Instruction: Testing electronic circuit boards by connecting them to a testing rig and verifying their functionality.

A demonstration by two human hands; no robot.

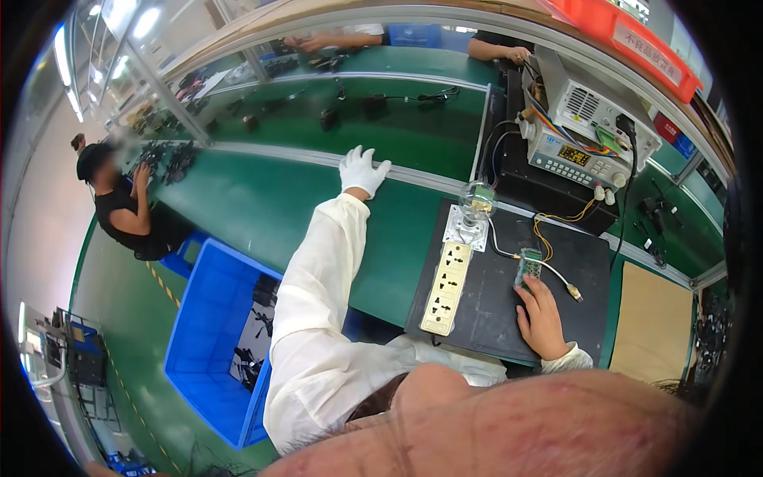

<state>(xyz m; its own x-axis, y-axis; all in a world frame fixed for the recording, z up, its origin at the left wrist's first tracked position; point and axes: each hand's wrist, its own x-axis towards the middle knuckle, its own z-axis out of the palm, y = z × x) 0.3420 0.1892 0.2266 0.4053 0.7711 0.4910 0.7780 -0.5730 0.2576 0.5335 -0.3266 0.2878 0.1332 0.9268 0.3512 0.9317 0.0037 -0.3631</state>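
Note:
My left hand (364, 171), in a white glove, is stretched far forward with its fingers spread. It lies at the metal rail (298, 156) along the green bench and holds nothing that I can see. My bare right hand (544, 319) rests at the black mat (494, 318), fingers extended and thumb apart. Its fingertips touch the lower end of a small green circuit board (530, 264). Yellow wires (543, 230) and a white cable with a USB plug (574, 292) run from near the board. Left of it are a cream power strip (447, 288) and a clear bulb (477, 199).
A bench instrument with a lit display (576, 155) stands at the back right, with another stacked on it. A blue bin (203, 334) holding black cables is at my left. Adapters (328, 119) lie beyond the rail. Co-workers (119, 199) sit left and across. Cardboard (653, 318) lies right.

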